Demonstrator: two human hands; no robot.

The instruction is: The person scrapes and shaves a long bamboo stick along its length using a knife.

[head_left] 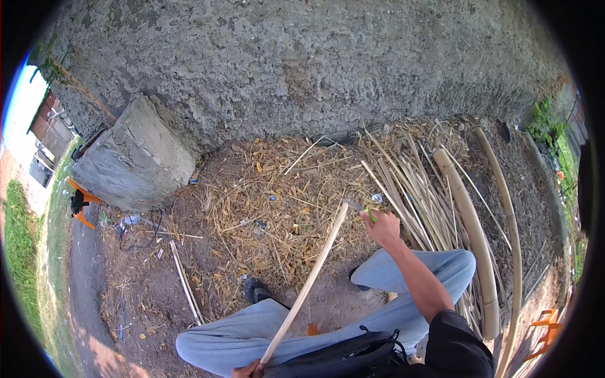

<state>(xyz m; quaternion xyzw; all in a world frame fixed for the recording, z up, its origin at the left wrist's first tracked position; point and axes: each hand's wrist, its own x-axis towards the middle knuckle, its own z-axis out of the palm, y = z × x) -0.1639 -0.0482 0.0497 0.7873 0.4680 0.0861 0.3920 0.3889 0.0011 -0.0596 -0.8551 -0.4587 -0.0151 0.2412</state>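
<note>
Left hand [247, 370] grasps bamboo strip [312, 274] at near end, likely steadying it; right hand [382, 228] clenched round green-handled knife [357, 206], blade at far tip; slats [417, 183] piled rightward, seemingly handy.

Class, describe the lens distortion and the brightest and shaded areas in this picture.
Head view: strong fisheye distortion, black filling the corners; head view: sky at far left blown out to white; head view: rough wall in soft shade, sunlit ground at lower left.
</note>
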